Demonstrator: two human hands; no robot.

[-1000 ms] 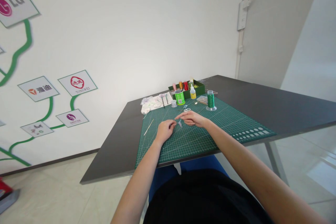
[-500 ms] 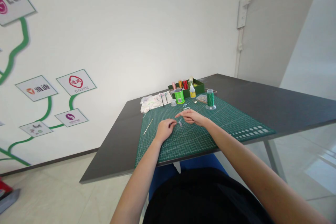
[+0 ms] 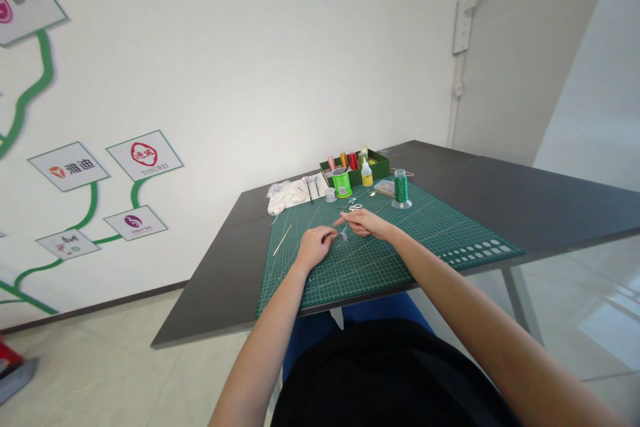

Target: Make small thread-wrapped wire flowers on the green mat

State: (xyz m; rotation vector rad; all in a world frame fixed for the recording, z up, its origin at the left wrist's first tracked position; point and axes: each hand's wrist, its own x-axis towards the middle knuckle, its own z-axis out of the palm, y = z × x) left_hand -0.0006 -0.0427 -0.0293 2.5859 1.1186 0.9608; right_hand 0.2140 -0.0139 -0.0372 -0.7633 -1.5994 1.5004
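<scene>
Low over the green cutting mat [image 3: 370,267], my left hand [image 3: 315,247] pinches a small pale piece with petal-like or wing-like tips [image 3: 344,235] between thumb and fingertips. Its exact kind is too small to tell. My right hand [image 3: 369,223] is close by on the right, index finger pointing left and the other fingers curled in. Whatever those curled fingers hold, perhaps something thin, cannot be made out. White-handled scissors [image 3: 355,207] lie just beyond the right hand. A thin pale stick [image 3: 283,239] rests on the mat left of my left hand.
Behind the hands stand a green can [image 3: 342,183], a glue bottle [image 3: 367,174] and a green box [image 3: 383,167] with thread spools. A large green thread spool [image 3: 401,189] is on the right. Brushes [image 3: 309,192] lie on white paper [image 3: 291,198] at the back left.
My right index finger has drawn slightly to the right and bent a little. The left hand keeps its pinch in nearly the same place.
</scene>
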